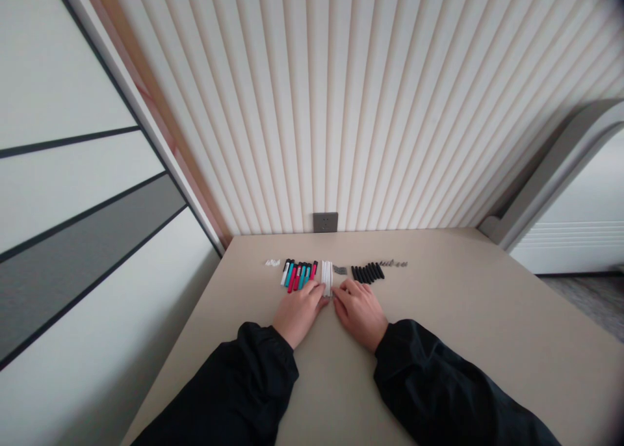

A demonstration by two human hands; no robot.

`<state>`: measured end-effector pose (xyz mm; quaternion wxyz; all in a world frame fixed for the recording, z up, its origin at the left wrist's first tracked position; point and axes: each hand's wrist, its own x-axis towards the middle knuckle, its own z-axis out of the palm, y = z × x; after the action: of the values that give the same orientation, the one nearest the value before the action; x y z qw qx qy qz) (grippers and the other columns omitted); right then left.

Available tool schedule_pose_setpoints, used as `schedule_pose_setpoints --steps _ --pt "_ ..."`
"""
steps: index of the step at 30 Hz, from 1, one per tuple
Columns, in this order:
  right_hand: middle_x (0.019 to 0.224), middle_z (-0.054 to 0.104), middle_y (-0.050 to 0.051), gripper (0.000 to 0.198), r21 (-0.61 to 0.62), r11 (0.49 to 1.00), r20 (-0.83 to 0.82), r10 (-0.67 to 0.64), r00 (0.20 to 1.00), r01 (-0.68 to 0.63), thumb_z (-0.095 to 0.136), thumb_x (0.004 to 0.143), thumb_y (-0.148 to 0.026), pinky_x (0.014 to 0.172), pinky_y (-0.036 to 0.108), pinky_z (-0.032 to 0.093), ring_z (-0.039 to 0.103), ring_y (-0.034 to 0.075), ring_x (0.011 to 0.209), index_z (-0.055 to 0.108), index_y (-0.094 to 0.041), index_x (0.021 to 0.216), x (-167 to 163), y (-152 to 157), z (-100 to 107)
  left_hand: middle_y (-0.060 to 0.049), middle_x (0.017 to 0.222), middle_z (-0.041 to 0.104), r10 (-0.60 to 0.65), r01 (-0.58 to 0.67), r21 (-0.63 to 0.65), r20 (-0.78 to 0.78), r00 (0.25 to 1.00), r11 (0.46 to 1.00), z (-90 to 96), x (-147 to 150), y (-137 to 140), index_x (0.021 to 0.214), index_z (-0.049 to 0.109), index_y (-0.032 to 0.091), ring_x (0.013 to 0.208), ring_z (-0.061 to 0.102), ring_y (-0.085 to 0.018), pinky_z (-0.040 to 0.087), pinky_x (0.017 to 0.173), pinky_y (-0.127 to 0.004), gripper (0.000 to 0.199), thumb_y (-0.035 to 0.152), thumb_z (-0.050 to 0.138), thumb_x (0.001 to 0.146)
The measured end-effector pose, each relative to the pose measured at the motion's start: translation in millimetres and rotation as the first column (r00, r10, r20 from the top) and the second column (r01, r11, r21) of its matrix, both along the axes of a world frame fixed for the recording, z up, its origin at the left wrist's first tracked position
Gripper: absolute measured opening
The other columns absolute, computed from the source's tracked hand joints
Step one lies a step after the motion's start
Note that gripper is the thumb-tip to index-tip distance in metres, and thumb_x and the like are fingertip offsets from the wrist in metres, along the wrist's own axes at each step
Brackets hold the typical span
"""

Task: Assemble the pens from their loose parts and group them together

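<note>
Near far edge of beige tabletop [439, 257], left hand [298, 308] and right hand [359, 308], fingers curled, flank slim white plastic-looking rods [327, 275]; can't tell if pinched. Uneven push could skew them.

I can't count the white rods [327, 277]: too fine on my feed. Between nine and ten o'clock of them, the white bits [272, 262], and at two, the grey pieces [340, 270], are too tiny to identify. My picture's edge crops the left sleeve [234, 387] at seven, the right sleeve [439, 381] at five.
</note>
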<state>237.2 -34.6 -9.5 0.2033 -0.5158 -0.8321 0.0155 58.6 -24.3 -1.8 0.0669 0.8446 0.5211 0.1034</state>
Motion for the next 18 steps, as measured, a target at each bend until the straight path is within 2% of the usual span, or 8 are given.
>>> schedule_pose_setpoints --steps 6,18 --pt "0.091 0.056 0.004 0.020 -0.004 1.000 -0.002 -0.005 1.000 0.005 0.048 0.093 -0.023 0.077 0.029 0.032 0.053 0.017 0.086 0.063 -0.023 0.108 0.1 0.1 -0.7 -0.004 0.117 0.060 -0.019 0.018 0.020 0.002 1.000 1.000 -1.6 -1.1 0.0 0.118 0.057 0.024 0.090 0.064 -0.019 0.048 0.074 -0.026 0.027 0.031 0.045 0.095" --pt "0.093 0.055 0.004 0.023 -0.029 1.000 0.011 -0.009 1.000 0.010 0.049 0.093 -0.023 0.076 0.028 0.033 0.053 0.016 0.086 0.062 -0.025 0.111 0.3 0.5 0.9 -0.002 0.114 0.061 0.011 -0.011 -0.025 -0.001 1.000 1.000 0.3 2.2 -0.1 0.109 0.063 0.026 0.087 0.062 -0.017 0.046 0.073 -0.025 0.029 0.034 0.038 0.097"
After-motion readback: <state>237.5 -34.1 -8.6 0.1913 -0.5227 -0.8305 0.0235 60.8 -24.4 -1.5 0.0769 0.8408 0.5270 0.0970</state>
